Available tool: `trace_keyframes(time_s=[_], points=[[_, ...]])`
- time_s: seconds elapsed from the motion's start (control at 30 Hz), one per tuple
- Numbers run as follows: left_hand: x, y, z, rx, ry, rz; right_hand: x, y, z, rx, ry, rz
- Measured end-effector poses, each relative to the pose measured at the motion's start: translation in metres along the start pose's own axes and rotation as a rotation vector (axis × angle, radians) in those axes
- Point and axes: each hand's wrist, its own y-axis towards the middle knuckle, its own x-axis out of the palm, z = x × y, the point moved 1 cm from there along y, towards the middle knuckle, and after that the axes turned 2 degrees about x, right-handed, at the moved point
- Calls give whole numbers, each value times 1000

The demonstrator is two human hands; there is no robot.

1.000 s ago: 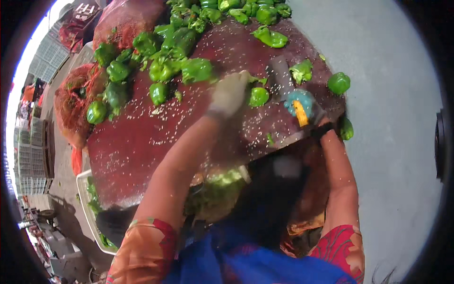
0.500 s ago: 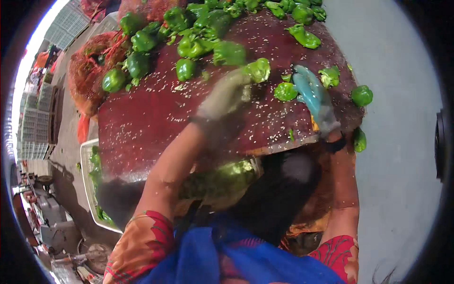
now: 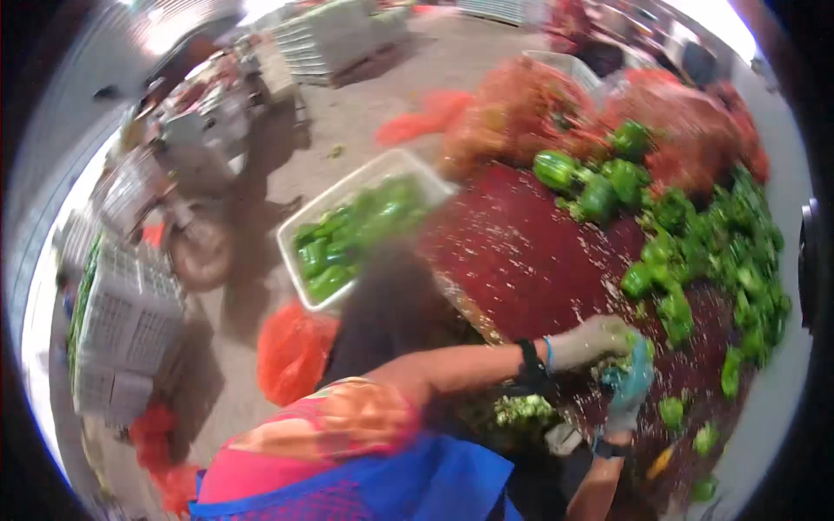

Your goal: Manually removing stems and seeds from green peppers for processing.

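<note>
My left hand (image 3: 586,344), in a pale glove, reaches across the near edge of the dark red table (image 3: 521,260). Its fingers are closed on a green bell pepper (image 3: 635,342), partly covered by the gloves. Against it, my right hand (image 3: 632,382), in a teal and grey glove, has its fingers curled round the pepper's other side. Blur hides exactly how each finger grips. Right of the hands lie several green peppers (image 3: 674,314), and a pile of them (image 3: 743,260) runs along the far right side. Pale seeds dot the tabletop.
A white crate (image 3: 291,256) of green peppers stands beyond the table's left corner. Red mesh sacks (image 3: 517,113) sit at the far end. Pale pepper scraps (image 3: 523,408) lie below the near edge. A small yellow object (image 3: 660,462) rests on the table. Stacked white crates (image 3: 130,321) stand at left.
The view has swung left, bringing the white crate and floor into sight. My hands, apart before, are now together at the pepper. My right hand's outstretched fingers have curled in.
</note>
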Motion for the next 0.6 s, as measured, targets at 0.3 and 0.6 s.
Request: trace_keyframes(time_s=[0.3,0.6], points=[[-48,-50,-48,-108,-482,139,77,6,-2,648,681,-237],[-71,-46,-37,-70,-498,20,64,23,4,628,688,-392]])
